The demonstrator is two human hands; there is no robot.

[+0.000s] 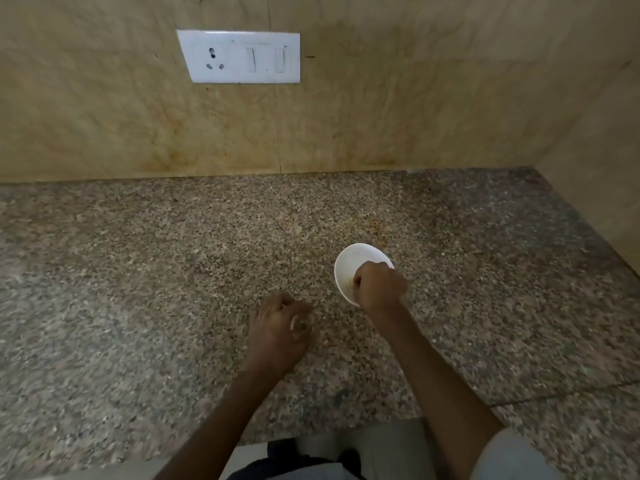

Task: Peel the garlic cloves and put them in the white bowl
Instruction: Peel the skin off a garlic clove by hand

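Observation:
A small white bowl (pixel 353 261) stands on the speckled granite counter, right of centre. My right hand (pixel 379 284) hovers over the bowl's near right side with its fingers curled into a fist; whatever it may hold is hidden. My left hand (pixel 280 329) rests on the counter to the bowl's left, fingers bunched around a pale sliver that looks like garlic or its skin (pixel 293 322). The bowl's inside is mostly covered by my right hand, with a faint yellowish spot showing near the fingers.
The granite counter (pixel 173 271) runs back to a beige marbled wall with a white socket-and-switch plate (pixel 239 57). A side wall closes off the right end. The counter's front edge lies near my body at the bottom.

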